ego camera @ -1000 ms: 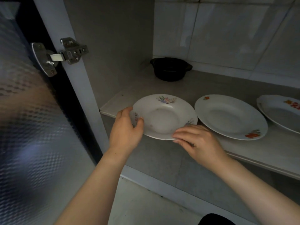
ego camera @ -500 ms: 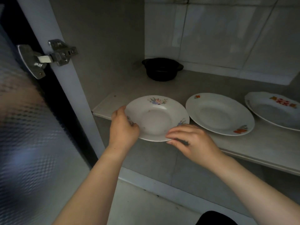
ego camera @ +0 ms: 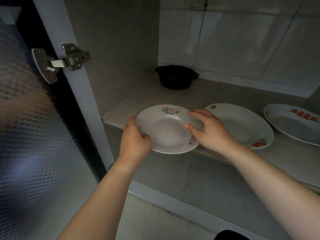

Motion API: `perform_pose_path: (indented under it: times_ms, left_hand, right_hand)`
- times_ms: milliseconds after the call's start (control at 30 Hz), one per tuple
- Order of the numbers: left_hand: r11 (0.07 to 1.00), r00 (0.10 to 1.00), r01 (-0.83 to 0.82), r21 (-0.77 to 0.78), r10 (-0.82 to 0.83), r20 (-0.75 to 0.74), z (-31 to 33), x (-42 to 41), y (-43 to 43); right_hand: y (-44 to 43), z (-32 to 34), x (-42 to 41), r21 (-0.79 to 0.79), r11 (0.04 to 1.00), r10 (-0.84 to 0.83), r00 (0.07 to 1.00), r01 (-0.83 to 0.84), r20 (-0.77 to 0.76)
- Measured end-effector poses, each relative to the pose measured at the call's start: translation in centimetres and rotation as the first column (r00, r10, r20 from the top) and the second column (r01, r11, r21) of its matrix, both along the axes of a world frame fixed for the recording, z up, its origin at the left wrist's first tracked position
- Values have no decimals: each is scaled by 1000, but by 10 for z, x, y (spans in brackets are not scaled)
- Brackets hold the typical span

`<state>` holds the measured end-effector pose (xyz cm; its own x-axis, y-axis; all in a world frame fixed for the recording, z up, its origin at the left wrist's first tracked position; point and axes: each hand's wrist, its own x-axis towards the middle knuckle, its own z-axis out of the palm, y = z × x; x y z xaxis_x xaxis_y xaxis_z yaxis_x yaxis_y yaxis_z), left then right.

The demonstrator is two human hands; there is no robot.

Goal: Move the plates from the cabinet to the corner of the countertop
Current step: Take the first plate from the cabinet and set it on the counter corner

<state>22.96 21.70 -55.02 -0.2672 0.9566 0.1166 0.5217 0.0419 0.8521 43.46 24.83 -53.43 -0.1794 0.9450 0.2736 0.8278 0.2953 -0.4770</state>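
Three white flower-patterned plates are on the cabinet shelf. The left plate juts out past the shelf's front edge. My left hand grips its left rim, thumb on top. My right hand holds its right rim, thumb on the inside of the plate and fingers spread over the edge. The middle plate lies flat just right of my right hand. The third plate lies further right, partly cut off by the frame edge.
A black pot stands at the back of the shelf against the tiled wall. The open frosted-glass cabinet door with its metal hinge fills the left side. The cabinet's white frame post stands close to my left hand.
My right hand has moved from the plate's near edge up onto its right rim and now grips it. The plate sits further out over the shelf's front edge.
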Motion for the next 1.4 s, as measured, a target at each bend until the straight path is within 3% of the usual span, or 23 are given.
perform_pose_path:
  times_ms: [400, 800, 1100, 1400]
  left_hand:
    - [999, 999, -31, -15, 30, -30, 3, -17, -12]
    - [998, 991, -27, -58, 19, -132, 3, -16, -11]
    - [998, 984, 9, -68, -21, -177, 4, -16, -20]
    - [997, 977, 8, -82, -25, -214, 18, -27, -47]
  right_hand:
    - [-11, -11, -14, -36, 999, -38, 999, 39, 21]
    - [-14, -20, -17, -36, 989, -149, 984, 146, -94]
    - [-36, -21, -20, -67, 980, -197, 944, 186, -265]
    - [-63, -16, -25, -93, 979, -200, 938, 181, -282]
